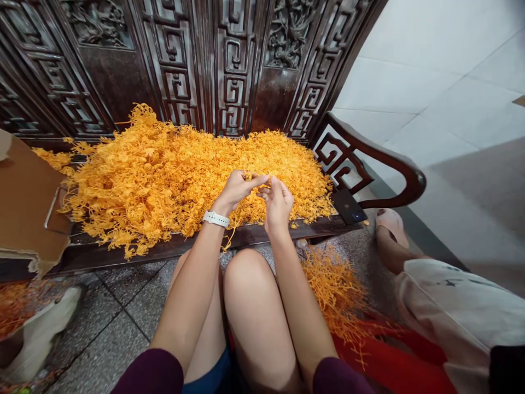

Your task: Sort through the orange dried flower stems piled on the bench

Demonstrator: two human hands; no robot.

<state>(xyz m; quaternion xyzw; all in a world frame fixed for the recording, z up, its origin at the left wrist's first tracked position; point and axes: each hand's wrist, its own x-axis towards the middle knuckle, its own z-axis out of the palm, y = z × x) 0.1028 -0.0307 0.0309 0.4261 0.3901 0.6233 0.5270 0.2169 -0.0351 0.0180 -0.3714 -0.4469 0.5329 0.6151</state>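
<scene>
My left hand (240, 189), with a pale watch strap (216, 219) on its wrist, is closed in a pinch above a large heap of orange plastic flower pieces (176, 169). A bit of orange shows at its fingers, apparently one of these pieces. My right hand (279, 203) is also pinched, its fingertips meeting those of the left. Whatever lies between the fingertips is small and mostly hidden. Below my left wrist, a thin orange stem (229, 235) hangs over the front edge of the dark carved wooden bench (246, 236).
A cardboard box (28, 202) stands on the bench's left end. A dark phone (349, 208) lies by the armrest (394, 148). Orange stems (334, 284) are bunched above red material (389, 361) on the floor. Another person's leg (443, 306) is at right.
</scene>
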